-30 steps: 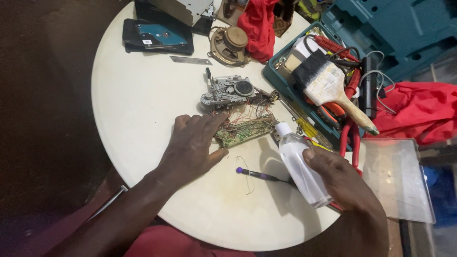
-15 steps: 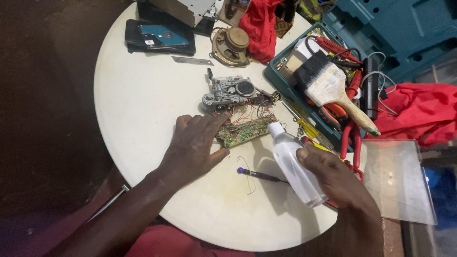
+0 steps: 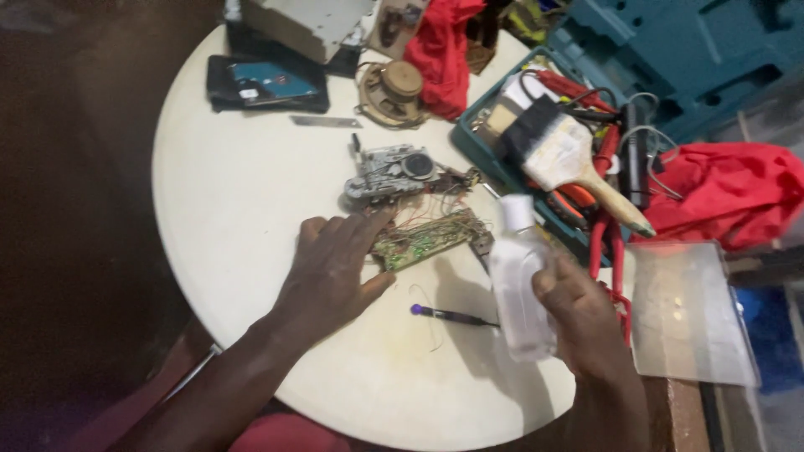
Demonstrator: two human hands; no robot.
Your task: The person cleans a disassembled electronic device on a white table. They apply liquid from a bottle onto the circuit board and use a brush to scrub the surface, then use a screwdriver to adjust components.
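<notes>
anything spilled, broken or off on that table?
No spill visible. The circuit board lies bare, tangled in loose wires, beside a stripped mechanism and a loose speaker. The right hand holds a clear bottle tilted over the table.

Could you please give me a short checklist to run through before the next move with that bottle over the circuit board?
1. Bottle held firmly: the right hand wraps the clear plastic bottle. Ok.
2. Bottle cap: the white cap looks in place, but whether it is sealed is blurred. Cannot tell.
3. Board steadied: the left hand lies flat with fingertips at the green circuit board. Ok.
4. Loose wires: thin wires run between the board and the grey mechanism, close to the bottle. Not ok.
5. Small tool: the purple-tipped tool lies on the table between the hands. Not ok.
</notes>
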